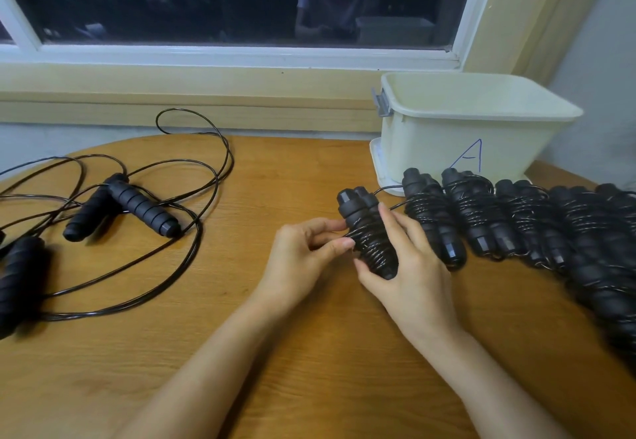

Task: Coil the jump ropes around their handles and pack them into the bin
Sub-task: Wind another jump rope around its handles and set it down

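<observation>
At the table's middle my right hand [409, 266] grips a pair of black jump rope handles [361, 218] with thin black cord wound around them. My left hand [303, 256] pinches the cord at the bundle's left side. A short length of cord runs off the bundle toward the upper right. Several coiled bundles [481, 218] lie in a row to the right. On the left lie loose handles [137, 204] amid uncoiled cord [192, 253]. The cream bin [464, 136], marked with a blue A, stands at the back right.
The wooden table [275, 352] has a rounded far edge below a window sill [172, 94]. The bin sits on a white lid or tray [378, 170]. Another black handle [17, 277] lies at the far left edge.
</observation>
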